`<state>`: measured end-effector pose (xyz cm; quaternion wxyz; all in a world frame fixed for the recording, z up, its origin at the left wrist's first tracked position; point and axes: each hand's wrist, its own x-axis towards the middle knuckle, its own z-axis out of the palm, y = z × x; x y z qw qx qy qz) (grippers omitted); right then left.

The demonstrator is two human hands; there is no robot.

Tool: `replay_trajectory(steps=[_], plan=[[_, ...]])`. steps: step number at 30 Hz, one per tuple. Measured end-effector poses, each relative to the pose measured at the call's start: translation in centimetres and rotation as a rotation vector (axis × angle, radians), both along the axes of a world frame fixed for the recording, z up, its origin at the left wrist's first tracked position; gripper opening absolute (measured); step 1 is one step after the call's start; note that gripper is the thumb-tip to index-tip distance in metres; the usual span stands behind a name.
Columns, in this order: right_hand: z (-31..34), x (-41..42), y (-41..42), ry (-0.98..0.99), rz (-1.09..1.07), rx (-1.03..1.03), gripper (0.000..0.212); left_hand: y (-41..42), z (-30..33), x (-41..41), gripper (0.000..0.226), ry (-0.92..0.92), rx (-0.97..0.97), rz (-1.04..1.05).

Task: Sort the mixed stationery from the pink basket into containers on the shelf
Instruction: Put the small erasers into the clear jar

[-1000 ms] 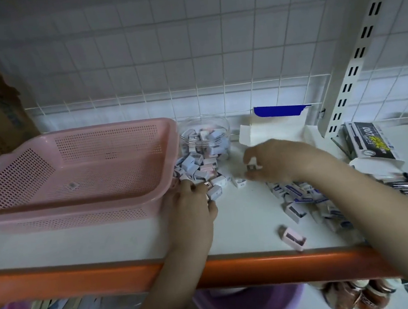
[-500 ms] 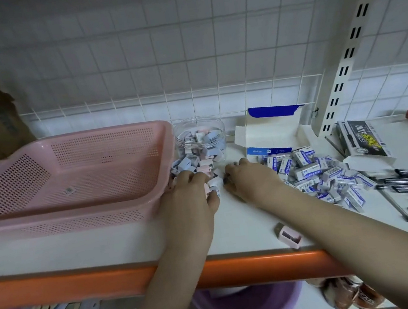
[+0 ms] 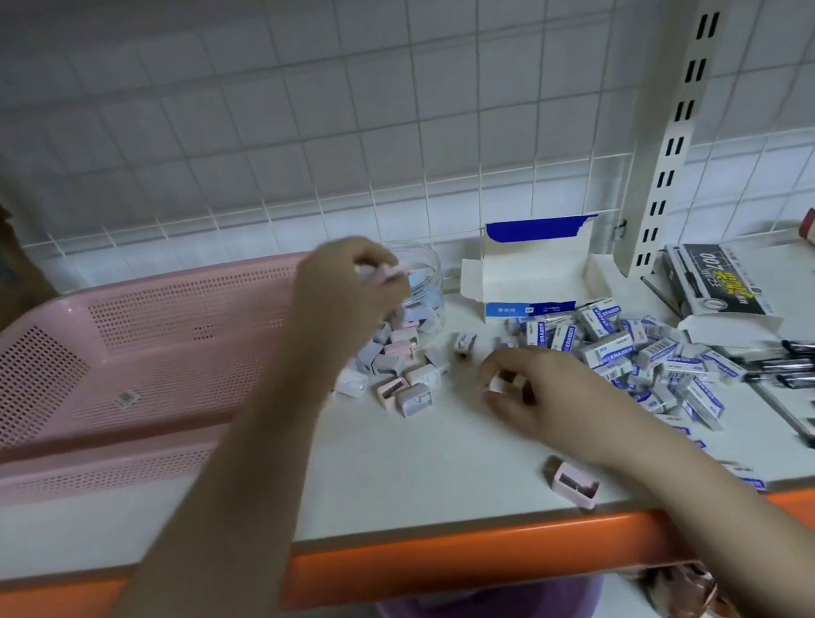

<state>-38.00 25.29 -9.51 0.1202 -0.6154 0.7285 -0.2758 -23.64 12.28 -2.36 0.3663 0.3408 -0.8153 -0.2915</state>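
left hand [image 3: 345,286] pinches a pink sharpener [image 3: 393,273] above the clear jar [image 3: 425,285] | right hand [image 3: 535,390] curls around a small white piece [image 3: 495,384], kind not clear | loose sharpeners [image 3: 397,367] between the hands | pink basket [image 3: 92,371] left of the left hand

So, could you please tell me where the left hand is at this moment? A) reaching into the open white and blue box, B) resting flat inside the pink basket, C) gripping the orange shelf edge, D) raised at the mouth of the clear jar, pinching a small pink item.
D: the left hand is up at the rim of the clear jar, pinching a small pink item.
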Motion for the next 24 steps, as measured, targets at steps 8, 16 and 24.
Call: replay_trajectory(steps=[8,16,24], plan=[[0.0,0.4,2.0,0.073,-0.052,0.088,0.021,-8.5,0.2,-4.9,0.024,-0.290,0.058,-0.006],[1.4,1.2,3.2,0.158,-0.148,0.383,0.044,-9.3,-1.0,-5.3,0.041,-0.591,-0.053,-0.036],[0.5,2.7,2.6,0.193,-0.101,0.405,0.029,-5.7,0.5,-4.2,0.025,-0.433,-0.099,-0.009]])
